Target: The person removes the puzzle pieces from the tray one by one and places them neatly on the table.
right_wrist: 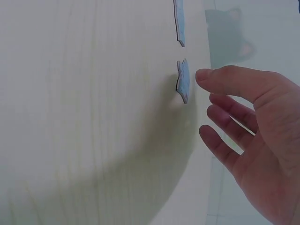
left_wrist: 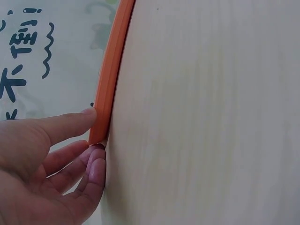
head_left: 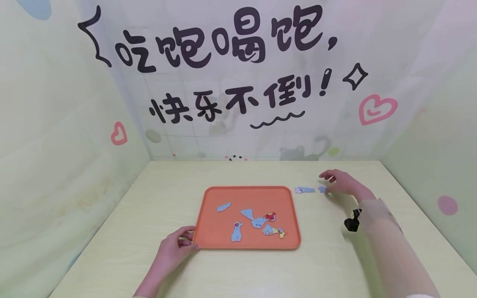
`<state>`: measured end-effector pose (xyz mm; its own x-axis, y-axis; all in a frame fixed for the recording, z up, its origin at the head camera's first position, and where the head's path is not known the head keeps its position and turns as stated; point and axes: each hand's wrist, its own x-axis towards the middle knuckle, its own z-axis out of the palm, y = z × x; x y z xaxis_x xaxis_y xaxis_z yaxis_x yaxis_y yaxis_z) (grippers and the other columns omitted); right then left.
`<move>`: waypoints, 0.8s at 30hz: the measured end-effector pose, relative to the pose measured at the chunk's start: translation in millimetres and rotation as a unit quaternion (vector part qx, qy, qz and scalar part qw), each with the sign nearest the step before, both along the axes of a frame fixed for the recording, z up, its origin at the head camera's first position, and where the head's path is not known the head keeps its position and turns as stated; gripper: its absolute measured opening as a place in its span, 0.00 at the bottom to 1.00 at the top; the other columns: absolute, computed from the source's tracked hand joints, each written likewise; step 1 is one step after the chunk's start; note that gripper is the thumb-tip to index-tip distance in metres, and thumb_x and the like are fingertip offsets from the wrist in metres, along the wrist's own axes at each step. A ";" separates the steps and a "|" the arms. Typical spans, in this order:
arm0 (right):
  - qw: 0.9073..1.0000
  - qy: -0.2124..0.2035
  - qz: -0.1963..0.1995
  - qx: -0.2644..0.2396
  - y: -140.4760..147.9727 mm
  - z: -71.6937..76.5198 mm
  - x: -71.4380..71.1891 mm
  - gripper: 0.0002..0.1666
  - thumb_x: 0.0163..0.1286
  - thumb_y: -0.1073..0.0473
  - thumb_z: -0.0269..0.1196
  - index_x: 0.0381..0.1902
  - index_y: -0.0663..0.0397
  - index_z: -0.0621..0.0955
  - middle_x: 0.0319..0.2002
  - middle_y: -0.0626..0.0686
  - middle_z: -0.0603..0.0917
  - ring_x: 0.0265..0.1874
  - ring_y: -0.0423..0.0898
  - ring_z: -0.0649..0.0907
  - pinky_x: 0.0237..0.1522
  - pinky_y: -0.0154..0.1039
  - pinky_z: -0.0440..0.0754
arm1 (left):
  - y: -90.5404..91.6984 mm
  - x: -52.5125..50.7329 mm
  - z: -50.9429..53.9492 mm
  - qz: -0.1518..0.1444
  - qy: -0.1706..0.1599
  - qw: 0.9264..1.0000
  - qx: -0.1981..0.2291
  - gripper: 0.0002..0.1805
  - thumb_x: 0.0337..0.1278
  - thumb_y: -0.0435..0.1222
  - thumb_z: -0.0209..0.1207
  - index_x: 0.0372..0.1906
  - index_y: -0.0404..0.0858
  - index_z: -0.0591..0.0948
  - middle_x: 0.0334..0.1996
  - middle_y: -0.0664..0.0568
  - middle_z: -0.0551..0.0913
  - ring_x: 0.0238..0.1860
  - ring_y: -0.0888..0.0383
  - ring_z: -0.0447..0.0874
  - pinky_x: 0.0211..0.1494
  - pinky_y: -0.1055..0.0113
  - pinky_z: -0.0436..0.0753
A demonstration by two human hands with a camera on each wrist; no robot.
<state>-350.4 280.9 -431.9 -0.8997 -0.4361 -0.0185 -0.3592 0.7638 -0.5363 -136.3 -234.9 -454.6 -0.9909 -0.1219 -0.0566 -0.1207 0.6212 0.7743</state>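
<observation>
On the table lies an orange tray (head_left: 246, 245) bearing several irregular flat printed pieces, mostly light blue, one with a red figure (head_left: 270, 216). My left hand (head_left: 174, 247) holds the tray's near left corner; the left wrist view shows the thumb on its orange rim (left_wrist: 104, 93) and the fingers curled by the corner. Beyond the tray's far right corner, my right hand (head_left: 340, 182) hovers with fingers loosely bent and apart, holding nothing. Close to its thumb in the right wrist view is a small blue flat piece (right_wrist: 184, 82). A longer blue piece (head_left: 306, 190) lies to its left.
Pale wooden table (head_left: 156, 198) surrounds the tray. A printed cloth backdrop (head_left: 238, 140) with dark lettering rises behind the table's far edge, and cloth walls stand at both sides. A black device (head_left: 352, 221) sits at the right sleeve's wrist.
</observation>
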 end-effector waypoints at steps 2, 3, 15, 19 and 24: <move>1.000 0.002 0.002 -0.004 -1.6 3.2 -1.6 0.32 0.61 0.64 0.68 0.63 0.68 0.73 0.58 0.70 0.77 0.56 0.67 0.76 0.59 0.61 0.74 | 0.1 0.6 0.3 0.002 0.000 1.000 0.001 0.29 0.48 0.32 0.72 0.59 0.39 0.80 0.44 0.49 0.84 0.41 0.59 0.83 0.38 0.72 0.80; 1.000 0.003 0.004 -0.005 -2.4 5.2 -2.2 0.33 0.61 0.64 0.68 0.63 0.68 0.73 0.59 0.70 0.77 0.57 0.67 0.76 0.59 0.61 0.74 | 0.1 0.9 0.5 0.003 0.000 1.000 0.001 0.29 0.48 0.31 0.72 0.59 0.39 0.80 0.44 0.49 0.84 0.41 0.59 0.83 0.38 0.73 0.80; 0.999 0.018 0.019 -0.017 -23.3 32.2 -12.8 0.31 0.65 0.64 0.66 0.65 0.65 0.71 0.62 0.69 0.75 0.60 0.66 0.73 0.63 0.62 0.72 | 0.4 1.8 -0.6 0.004 0.001 1.000 0.003 0.28 0.48 0.31 0.71 0.59 0.39 0.80 0.44 0.49 0.84 0.41 0.60 0.83 0.39 0.74 0.80; 0.999 0.021 0.020 -0.018 -36.6 42.4 -16.2 0.32 0.66 0.63 0.66 0.66 0.64 0.71 0.63 0.67 0.75 0.60 0.64 0.73 0.63 0.61 0.72 | 0.5 1.0 -0.7 0.003 0.001 1.000 0.002 0.28 0.48 0.30 0.71 0.59 0.39 0.80 0.44 0.49 0.84 0.41 0.60 0.83 0.38 0.74 0.80; 0.999 0.030 0.022 -0.011 -58.2 57.3 -18.9 0.31 0.65 0.64 0.66 0.65 0.63 0.72 0.62 0.66 0.75 0.60 0.63 0.73 0.64 0.60 0.72 | 0.7 0.9 -0.4 0.005 0.002 1.000 0.005 0.27 0.48 0.30 0.71 0.58 0.39 0.80 0.44 0.49 0.84 0.40 0.60 0.83 0.38 0.74 0.80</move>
<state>-369.3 222.7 -374.6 -0.8787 -0.4753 0.0447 -0.4242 0.7343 -0.5300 -135.3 -234.2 -455.0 -0.9900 -0.1307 -0.0534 -0.1229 0.6122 0.7811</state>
